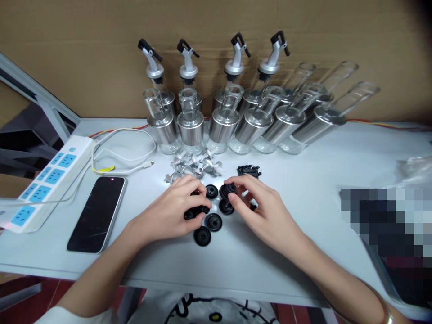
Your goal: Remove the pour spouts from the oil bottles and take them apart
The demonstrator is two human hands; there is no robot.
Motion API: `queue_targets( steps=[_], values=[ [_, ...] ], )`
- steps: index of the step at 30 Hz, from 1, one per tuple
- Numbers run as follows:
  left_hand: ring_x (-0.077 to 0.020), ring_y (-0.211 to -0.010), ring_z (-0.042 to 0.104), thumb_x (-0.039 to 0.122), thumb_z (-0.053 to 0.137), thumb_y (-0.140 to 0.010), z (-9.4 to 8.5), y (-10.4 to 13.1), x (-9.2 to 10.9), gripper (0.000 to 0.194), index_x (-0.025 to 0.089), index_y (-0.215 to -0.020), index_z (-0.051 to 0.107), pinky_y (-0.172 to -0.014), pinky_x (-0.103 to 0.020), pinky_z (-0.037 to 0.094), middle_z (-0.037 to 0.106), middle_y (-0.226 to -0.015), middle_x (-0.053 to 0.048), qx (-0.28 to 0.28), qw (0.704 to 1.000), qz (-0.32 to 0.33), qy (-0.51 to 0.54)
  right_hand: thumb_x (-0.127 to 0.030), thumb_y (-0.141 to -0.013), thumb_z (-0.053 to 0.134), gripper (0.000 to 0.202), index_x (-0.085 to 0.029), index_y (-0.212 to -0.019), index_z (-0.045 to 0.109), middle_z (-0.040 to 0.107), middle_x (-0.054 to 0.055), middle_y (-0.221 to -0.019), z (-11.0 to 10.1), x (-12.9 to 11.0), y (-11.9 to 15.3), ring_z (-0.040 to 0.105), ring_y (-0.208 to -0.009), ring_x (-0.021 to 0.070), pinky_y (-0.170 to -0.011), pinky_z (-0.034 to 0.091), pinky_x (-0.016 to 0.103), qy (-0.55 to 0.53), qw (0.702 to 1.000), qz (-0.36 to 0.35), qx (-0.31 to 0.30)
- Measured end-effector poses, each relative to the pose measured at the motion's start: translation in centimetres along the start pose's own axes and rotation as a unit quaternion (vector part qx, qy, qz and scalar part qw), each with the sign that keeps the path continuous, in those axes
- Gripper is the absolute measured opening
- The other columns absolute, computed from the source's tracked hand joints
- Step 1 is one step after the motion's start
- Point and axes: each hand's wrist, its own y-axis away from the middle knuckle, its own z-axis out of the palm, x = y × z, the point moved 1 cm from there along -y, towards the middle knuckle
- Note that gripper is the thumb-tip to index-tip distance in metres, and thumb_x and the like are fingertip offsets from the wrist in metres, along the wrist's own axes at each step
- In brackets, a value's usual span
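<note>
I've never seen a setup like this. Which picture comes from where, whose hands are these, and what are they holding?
There is no robot here: these are a person's two bare hands. The single picture comes from a camera worn on that person's head, looking forward and down.

On the pale table stand glass-and-metal bottles, four topped with pour spouts. In front lie small silver parts and black discs. To the left are a phone, a white cable and a power strip.

The right hand pinches a round black piece between its fingers. The left hand curls over more black pieces; whether it grips one is hidden.
</note>
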Motion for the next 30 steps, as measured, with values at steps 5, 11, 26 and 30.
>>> queue_targets(
  steps=[5,11,26,30],
  values=[
    [-0.0186,-0.096,0.05,0.014,0.056,-0.083,-0.11,0.01,0.08,0.011,0.02,-0.091,0.063,-0.087,-0.032,0.041,0.059,-0.098,-0.004,-0.001,1.0,-0.007,0.03,-0.022,-0.087,0.053,0.011,-0.019,-0.096,0.058,0.059,-0.002,-0.068,0.33,0.24,0.07,0.053,-0.055,0.0122,-0.051,0.042,0.024,0.023,0.999,0.024,-0.031],
    [-0.0195,-0.098,0.05,0.014,0.056,-0.08,-0.11,-0.04,0.19,0.007,0.02,-0.084,0.058,-0.088,-0.034,0.041,0.06,-0.097,-0.003,-0.015,0.999,-0.026,0.043,-0.022,-0.085,0.056,0.01,-0.02,-0.094,0.057,0.062,-0.001,-0.07,0.51,0.03,0.09,0.053,-0.053,0.0119,-0.049,0.041,0.023,0.04,0.998,0.006,-0.051],
    [-0.0171,-0.1,0.054,0.005,0.056,-0.077,0.05,0.02,0.23,0.017,0.018,-0.088,0.057,-0.088,-0.028,0.044,0.057,-0.101,-0.003,0.0,0.996,-0.034,0.079,-0.014,-0.087,0.058,0.018,-0.021,-0.103,0.061,0.068,0.004,-0.095,0.57,0.39,0.15,0.062,-0.069,0.0142,-0.06,0.05,0.025,0.02,0.994,-0.049,-0.097],
    [-0.0168,-0.099,0.055,0.006,0.057,-0.078,0.11,0.03,0.08,0.016,0.018,-0.087,0.057,-0.087,-0.028,0.045,0.057,-0.101,-0.004,0.001,0.996,-0.03,0.079,-0.012,-0.087,0.056,0.019,-0.02,-0.104,0.061,0.067,0.005,-0.101,0.55,0.17,0.19,0.064,-0.079,0.0162,-0.068,0.054,0.028,0.015,0.992,-0.067,-0.105]
  ],
)
